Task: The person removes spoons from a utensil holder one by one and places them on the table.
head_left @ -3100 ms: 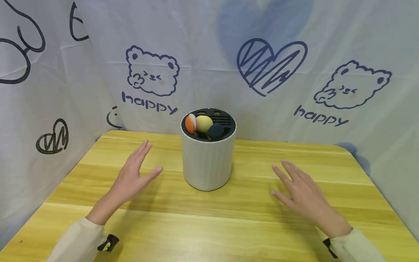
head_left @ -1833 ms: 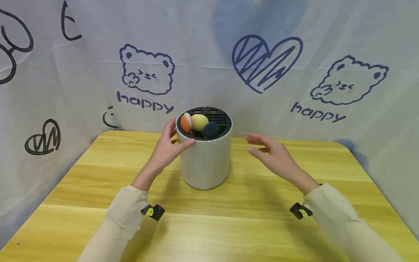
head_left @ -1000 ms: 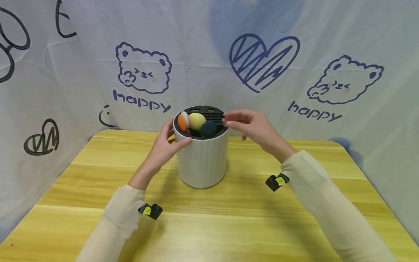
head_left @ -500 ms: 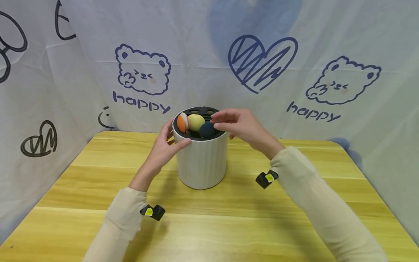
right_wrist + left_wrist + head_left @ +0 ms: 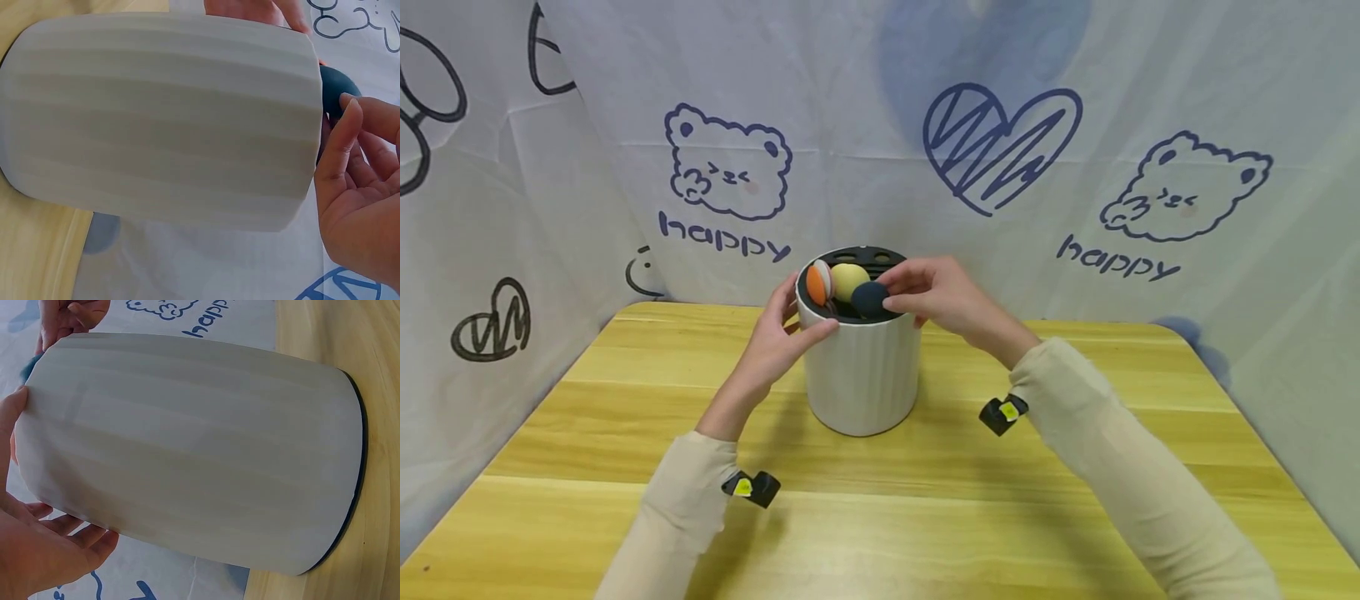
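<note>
A white ribbed cylinder (image 5: pixel 861 383) with a black slotted top (image 5: pixel 857 254) stands upright on the table. My left hand (image 5: pixel 771 346) holds its left side near the rim, thumb at the front and fingers along the far side. At the top, my right hand (image 5: pixel 951 304) pinches a dark blue rounded piece (image 5: pixel 870 298) between thumb and fingers. That blue piece (image 5: pixel 337 87) shows just past the rim in the right wrist view. Beside it sit a yellow rounded piece (image 5: pixel 850 282) and an orange-and-white round piece (image 5: pixel 817 283). Their lower parts are hidden inside the cylinder.
The cylinder stands toward the far edge of a wooden table (image 5: pixel 880 525). Behind it and to the sides hangs a white cloth (image 5: pixel 865 192) printed with bears and hearts. Each wrist wears a small black camera mount (image 5: pixel 752 488).
Both hands have moved in from the sides. The left has taken hold of the cylinder's rim; the right has come over the top and pinched the dark blue piece. The cylinder stays in place.
</note>
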A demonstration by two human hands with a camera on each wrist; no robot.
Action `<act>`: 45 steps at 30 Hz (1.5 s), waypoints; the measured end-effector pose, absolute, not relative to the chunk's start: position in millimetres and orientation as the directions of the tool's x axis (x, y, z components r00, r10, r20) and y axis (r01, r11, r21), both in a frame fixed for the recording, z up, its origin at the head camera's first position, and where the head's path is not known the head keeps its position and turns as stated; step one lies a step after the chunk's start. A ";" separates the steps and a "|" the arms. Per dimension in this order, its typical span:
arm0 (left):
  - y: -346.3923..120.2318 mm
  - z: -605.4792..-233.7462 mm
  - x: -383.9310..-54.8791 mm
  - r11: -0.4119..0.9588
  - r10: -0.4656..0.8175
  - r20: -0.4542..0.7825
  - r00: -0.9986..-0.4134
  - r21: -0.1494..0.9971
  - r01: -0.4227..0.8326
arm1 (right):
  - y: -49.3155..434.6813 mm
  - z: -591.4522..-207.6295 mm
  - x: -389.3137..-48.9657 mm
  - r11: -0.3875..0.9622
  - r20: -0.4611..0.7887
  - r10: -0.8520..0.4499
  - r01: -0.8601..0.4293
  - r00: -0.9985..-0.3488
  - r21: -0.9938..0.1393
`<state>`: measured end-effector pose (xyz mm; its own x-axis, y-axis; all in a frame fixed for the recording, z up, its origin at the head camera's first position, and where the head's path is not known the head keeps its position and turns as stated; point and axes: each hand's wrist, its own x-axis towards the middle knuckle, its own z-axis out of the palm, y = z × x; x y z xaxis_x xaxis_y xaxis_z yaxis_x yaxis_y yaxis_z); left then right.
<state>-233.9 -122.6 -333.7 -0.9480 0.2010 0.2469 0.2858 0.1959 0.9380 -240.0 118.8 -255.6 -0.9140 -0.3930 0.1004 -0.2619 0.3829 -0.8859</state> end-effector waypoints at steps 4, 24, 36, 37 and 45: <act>-125.6 -334.6 -233.0 0.214 0.200 0.233 -0.952 0.937 0.274 | 116.6 -258.5 -240.8 0.369 0.112 -0.399 -0.271 -0.910 -0.889; -123.1 -339.1 -235.6 0.213 0.229 0.238 -0.944 0.934 0.288 | 118.0 -259.1 -243.0 0.279 0.154 -0.355 -0.261 -0.922 -0.924; -124.5 -341.0 -233.6 0.213 0.228 0.232 -0.946 0.936 0.281 | 119.1 -251.1 -241.9 0.236 0.203 -0.321 -0.286 -0.925 -0.929; -124.8 -340.5 -233.9 0.213 0.225 0.233 -0.946 0.936 0.281 | 119.3 -249.4 -242.2 0.232 0.208 -0.319 -0.289 -0.925 -0.929; -123.6 -335.8 -234.9 0.217 0.195 0.245 -0.950 0.933 0.286 | 122.6 -235.0 -240.7 0.211 0.269 -0.309 -0.341 -0.912 -0.916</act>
<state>-234.9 -123.6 -335.8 -0.9496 0.1955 0.2451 0.2856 0.2169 0.9335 -240.7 122.6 -235.0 -0.9123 -0.3092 0.2687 -0.3413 0.2108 -0.9160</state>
